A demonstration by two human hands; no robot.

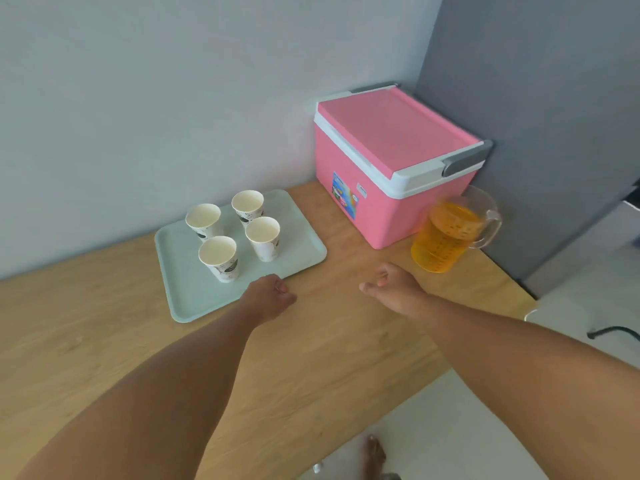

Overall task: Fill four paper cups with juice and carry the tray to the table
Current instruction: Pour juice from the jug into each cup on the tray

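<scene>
Four empty cups (239, 233) stand on the tray (304, 251), just beyond our left hand (268, 297), whose curled fingers hold nothing at the tray's near edge. The jug (446, 233) of juice stands beyond our right hand (391, 285), fingers loosely curled, beside the cooler (391, 161).

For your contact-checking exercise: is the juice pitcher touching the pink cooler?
Cannot tell. In the head view the pitcher overlaps the front corner of the cooler, so no gap or contact line shows between them.
</scene>
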